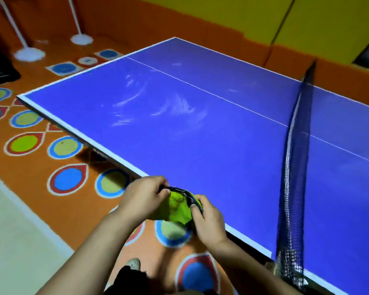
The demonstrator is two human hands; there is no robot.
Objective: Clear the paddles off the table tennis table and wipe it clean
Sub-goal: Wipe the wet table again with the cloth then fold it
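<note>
Green cloth (178, 207) bunched at 6 o'clock over tabletop (222, 156) edge; we grip it, fingers of left hand (143, 196), right hand (209, 222) curled on dark trim. No paddles visible. Risk: wadded cloth just drags white smears (175, 107) at 11 o'clock; net (292, 156) could snag it.

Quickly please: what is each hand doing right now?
Left hand: grips the crumpled lime-green cloth with dark trim.
Right hand: grips the same cloth.
</note>
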